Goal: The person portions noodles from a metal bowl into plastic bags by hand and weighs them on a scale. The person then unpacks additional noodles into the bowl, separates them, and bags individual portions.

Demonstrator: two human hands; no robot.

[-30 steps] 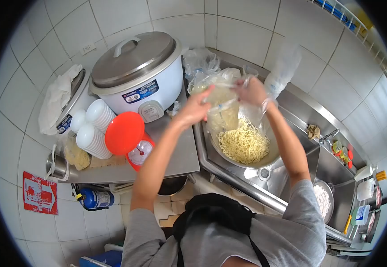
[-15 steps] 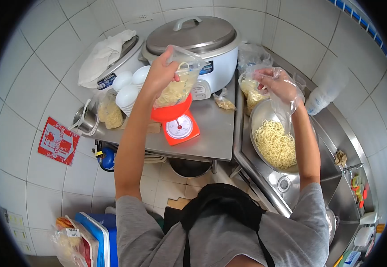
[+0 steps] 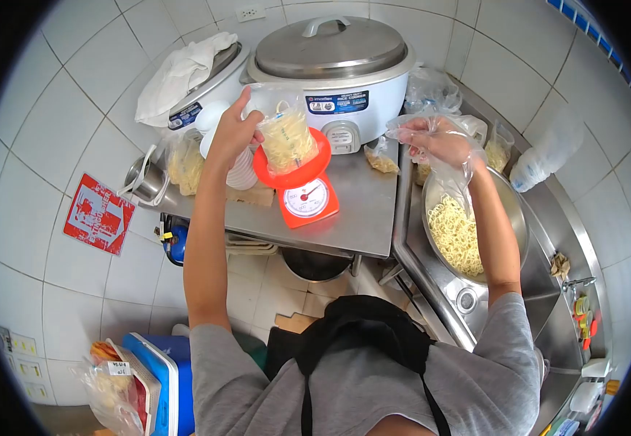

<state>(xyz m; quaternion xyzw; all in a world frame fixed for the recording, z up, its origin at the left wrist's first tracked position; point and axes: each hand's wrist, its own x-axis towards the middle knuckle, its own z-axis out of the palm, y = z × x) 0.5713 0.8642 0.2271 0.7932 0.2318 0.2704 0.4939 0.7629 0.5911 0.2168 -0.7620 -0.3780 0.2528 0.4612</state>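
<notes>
My left hand point(image 3: 237, 132) grips the upper edge of a clear plastic bag of noodles point(image 3: 288, 142). The bag sits in the red dish point(image 3: 320, 161) of a red kitchen scale point(image 3: 308, 203), whose round white dial faces me. Over on the right, my right hand point(image 3: 440, 142) is inside a thin clear plastic covering that hangs loosely past the fingertips. Its fingers look loosely apart through the plastic, with nothing visible in them. Below that hand, loose yellow noodles point(image 3: 455, 236) fill part of a large metal bowl point(image 3: 516, 218) by the sink.
Behind the scale stands a large rice cooker point(image 3: 330, 54); a cloth point(image 3: 185, 76) drapes another at left. Stacked white bowls point(image 3: 241, 173), a bagged portion point(image 3: 185, 163) and a metal pot point(image 3: 145, 180) line the left. A small bag point(image 3: 382, 158) lies at the counter's right edge.
The noodle bag has come down into the scale's dish, and the dial needle has swung clockwise. My right hand has shifted slightly left in the view. The camera view has also shifted.
</notes>
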